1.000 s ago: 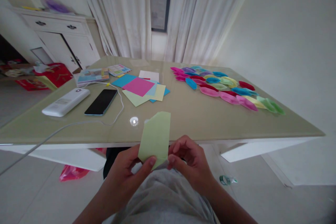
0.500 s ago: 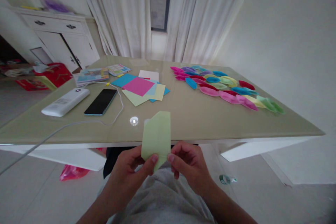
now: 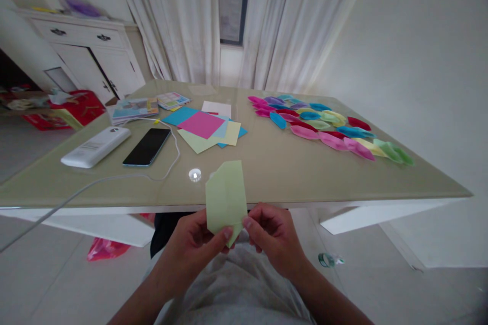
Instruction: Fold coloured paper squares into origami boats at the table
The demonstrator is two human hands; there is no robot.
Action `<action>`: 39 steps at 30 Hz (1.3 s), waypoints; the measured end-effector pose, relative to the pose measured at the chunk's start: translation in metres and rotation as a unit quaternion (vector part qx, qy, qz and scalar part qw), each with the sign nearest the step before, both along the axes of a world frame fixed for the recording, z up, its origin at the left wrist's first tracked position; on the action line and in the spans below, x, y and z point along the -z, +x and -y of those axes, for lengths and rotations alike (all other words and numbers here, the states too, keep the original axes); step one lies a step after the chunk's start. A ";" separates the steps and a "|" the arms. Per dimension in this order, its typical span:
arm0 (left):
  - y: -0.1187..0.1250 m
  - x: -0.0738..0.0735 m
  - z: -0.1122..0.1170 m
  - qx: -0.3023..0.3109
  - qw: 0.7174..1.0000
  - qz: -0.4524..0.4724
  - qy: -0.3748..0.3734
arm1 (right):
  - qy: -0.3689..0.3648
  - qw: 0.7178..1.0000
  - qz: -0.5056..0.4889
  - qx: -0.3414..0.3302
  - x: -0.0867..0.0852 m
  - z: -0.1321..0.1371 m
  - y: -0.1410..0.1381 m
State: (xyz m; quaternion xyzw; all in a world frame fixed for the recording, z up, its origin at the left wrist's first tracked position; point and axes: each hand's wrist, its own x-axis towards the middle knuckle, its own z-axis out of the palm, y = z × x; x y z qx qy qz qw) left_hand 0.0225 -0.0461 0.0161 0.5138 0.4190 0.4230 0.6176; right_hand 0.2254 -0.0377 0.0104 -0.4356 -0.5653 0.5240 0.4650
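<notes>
A pale green sheet of paper (image 3: pixel 226 193), partly folded, is held up at the table's front edge. My left hand (image 3: pixel 198 244) pinches its lower left part, thumb lying on the front face and fingers behind. My right hand (image 3: pixel 272 233) is closed at the paper's lower right edge, thumb and index finger pinching the corner there. A faint crease crosses the sheet near the thumbs. Beyond it on the table lies a loose pile of coloured paper squares, a magenta sheet (image 3: pixel 202 124) on top.
Rows of folded, colourful paper pieces (image 3: pixel 324 124) cover the table's right side. At left lie a phone (image 3: pixel 147 147), a white power bank (image 3: pixel 96 147) with a cable (image 3: pixel 125 176), and booklets (image 3: pixel 135 108). A small clear round object (image 3: pixel 194 175) sits near the front edge.
The green paper has tilted slightly to the left at its top. My hands keep their hold on its lower edges and have shifted only a little.
</notes>
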 end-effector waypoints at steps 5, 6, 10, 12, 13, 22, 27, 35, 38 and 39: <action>-0.001 0.003 -0.002 -0.018 1.000 -0.004 -0.001 | -0.003 1.000 -0.022 -0.005 0.004 -0.001 -0.002; -0.002 0.004 -0.003 -0.028 1.000 -0.007 0.002 | -0.005 1.000 -0.024 -0.006 0.004 -0.001 -0.003; -0.002 0.006 -0.004 -0.089 0.996 -0.007 0.018 | -0.017 0.998 0.019 -0.049 0.002 0.004 -0.006; 0.000 0.007 -0.003 -0.111 0.994 -0.001 0.015 | -0.012 0.997 0.043 -0.068 0.000 0.006 -0.009; 0.001 0.007 -0.002 -0.114 0.993 0.001 0.013 | -0.007 0.997 0.048 -0.068 0.000 0.007 -0.010; 0.011 0.005 0.002 -0.123 0.992 0.018 0.038 | 0.018 0.998 0.038 -0.037 0.002 0.009 -0.015; 0.014 0.006 0.002 -0.133 0.989 -0.020 0.054 | 0.003 0.998 0.027 -0.053 0.008 0.013 -0.015; 0.015 0.012 0.007 -0.109 0.992 -0.062 0.014 | 0.036 0.997 0.054 -0.047 0.010 0.013 -0.015; 0.012 0.014 0.008 -0.083 0.991 -0.101 0.004 | 0.037 0.996 0.056 -0.056 0.011 0.012 -0.013; 0.010 0.014 0.009 -0.076 0.989 -0.123 0.016 | 0.041 0.997 0.045 -0.057 0.011 0.011 -0.012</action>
